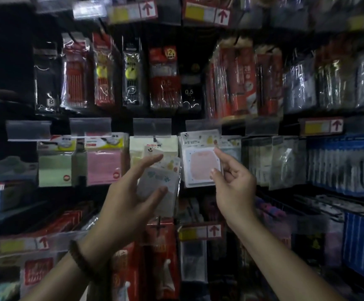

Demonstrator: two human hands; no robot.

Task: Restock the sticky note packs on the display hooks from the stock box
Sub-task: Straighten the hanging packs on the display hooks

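Observation:
My left hand (131,196) holds a clear-wrapped sticky note pack with a grey pad (157,181) between thumb and fingers, in front of the yellow packs (152,146) on the middle hook. My right hand (231,181) pinches the right edge of a "Be Happy" pack with a pink pad (200,164), which hangs at the hook to the right. Green packs (55,166) and pink packs (102,166) hang to the left. The stock box is out of view.
Pen packs (165,79) hang in the row above, with red arrow price tags (322,127) on the rails. Grey and blue packs (337,164) hang to the right. Red packs (161,257) fill the hooks below my wrists.

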